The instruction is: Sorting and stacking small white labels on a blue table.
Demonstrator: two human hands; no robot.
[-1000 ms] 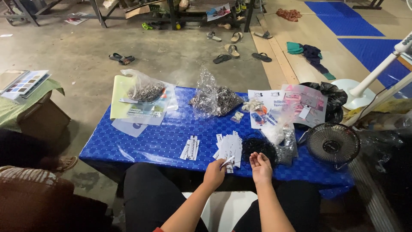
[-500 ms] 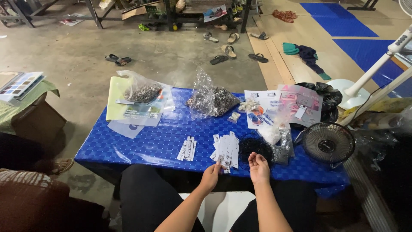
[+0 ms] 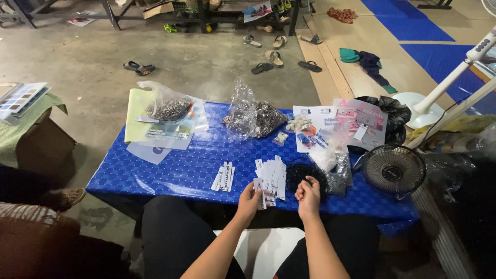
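Head view. A person sits at a low surface (image 3: 170,173) covered in blue patterned plastic, both bare forearms reaching forward over its near edge.

Left hand (image 3: 250,199): fingers closed on a small white card strip (image 3: 260,192), held upright just above the near edge of the surface. The strip touches or overlaps the near end of the stack of white cards (image 3: 274,175), which lies fanned on the surface directly ahead of the hand.

Right hand (image 3: 309,195): fingers drawn together at the tips, pinching at the near edge of a dark mesh pile (image 3: 305,173). Whether a separate small item sits between the fingertips cannot be told. The mesh pile lies on the surface just right of the card stack.

A second, smaller set of white strips (image 3: 223,176) lies left of the stack, apart from both hands.

Further back on the surface: a clear bag of metal pieces (image 3: 253,116) at centre; another clear bag (image 3: 166,106) resting on printed sheets (image 3: 155,129) at the left; printed leaflets (image 3: 320,126) and a black bag (image 3: 390,116) at the right. A small round fan (image 3: 393,169) stands at the right end, grille facing the camera.

Sandals (image 3: 138,67) lie on the concrete floor beyond. A cardboard box (image 3: 36,144) stands at the left.
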